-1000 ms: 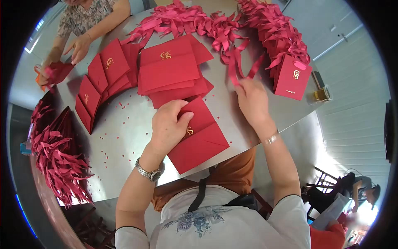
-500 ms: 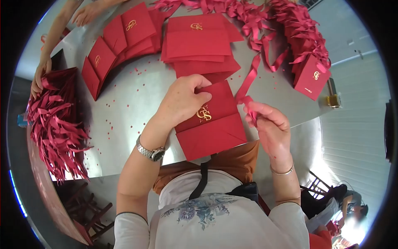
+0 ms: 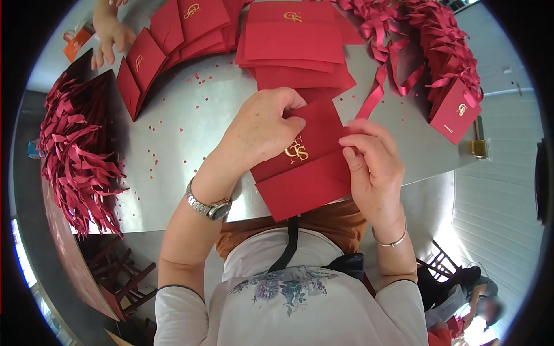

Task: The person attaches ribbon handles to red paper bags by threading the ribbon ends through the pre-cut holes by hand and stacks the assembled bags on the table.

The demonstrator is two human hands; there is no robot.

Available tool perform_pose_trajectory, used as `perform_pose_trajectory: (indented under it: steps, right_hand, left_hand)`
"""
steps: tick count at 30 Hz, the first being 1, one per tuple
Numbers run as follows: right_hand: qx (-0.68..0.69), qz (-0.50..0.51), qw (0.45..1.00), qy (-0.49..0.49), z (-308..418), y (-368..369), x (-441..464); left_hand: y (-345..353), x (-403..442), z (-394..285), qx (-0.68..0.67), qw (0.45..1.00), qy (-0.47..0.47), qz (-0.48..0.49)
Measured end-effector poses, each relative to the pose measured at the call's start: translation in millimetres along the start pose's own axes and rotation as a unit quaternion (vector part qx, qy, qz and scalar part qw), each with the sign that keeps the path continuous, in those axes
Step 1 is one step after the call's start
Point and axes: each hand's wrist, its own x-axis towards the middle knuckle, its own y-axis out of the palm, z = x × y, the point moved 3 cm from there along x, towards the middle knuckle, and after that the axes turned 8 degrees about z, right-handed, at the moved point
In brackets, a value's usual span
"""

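A flat red paper bag (image 3: 309, 187) with a gold logo lies at the table's near edge. My left hand (image 3: 268, 124) pinches its upper left part between thumb and fingers. Over the bag's right edge is my right hand (image 3: 375, 167), thumb and fingertips close together, with a red ribbon (image 3: 375, 95) running up and away from behind its fingers. Whether the ribbon's end is between those fingertips is hard to see. Just beyond my hands lies a stack of similar red bags (image 3: 294, 43), partly overlapping the one I hold.
Fanned red bags (image 3: 199, 26) lie at the back left, near another person's hand (image 3: 109, 37). A ribboned bag row (image 3: 81, 155) fills the left edge, another (image 3: 456, 109) the right, beside a small jar (image 3: 480, 149). Loose ribbons (image 3: 378, 23) and red dots lie on the metal table (image 3: 173, 190).
My right hand has come from the loose ribbons to the bag's right edge, drawing a ribbon along. My left hand stays on the bag. The other person's hand has left the left ribboned row.
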Motion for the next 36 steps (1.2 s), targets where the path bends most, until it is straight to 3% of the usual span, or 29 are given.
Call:
perform_pose_trajectory:
  steps: [2,4,6,18,30,36]
  right_hand:
    - [0.103,0.031,0.993,0.050,-1.7,5.0,0.6]
    - [0.083,0.019,0.994,0.063,3.6,12.7,2.8]
    - [0.153,0.001,0.976,0.156,-0.6,19.9,3.4]
    - [-0.073,0.146,0.981,0.101,-4.2,17.6,18.1]
    - [-0.013,0.298,0.938,0.179,-21.0,10.5,30.6]
    - [-0.007,0.343,0.920,0.192,-24.7,11.6,40.6]
  left_hand:
    - [0.7,0.6,2.9,0.016,0.999,0.017,-0.031]
    - [1.2,-0.8,-0.2,0.001,1.000,0.014,-0.028]
    - [2.1,-2.0,-1.7,-0.014,0.999,0.011,-0.026]
    - [15.0,-6.2,-4.1,-0.073,0.997,0.032,0.004]
    - [30.0,-10.6,-5.9,0.029,0.997,0.062,-0.041]
    - [34.3,-11.2,-5.6,0.084,0.984,0.125,-0.095]
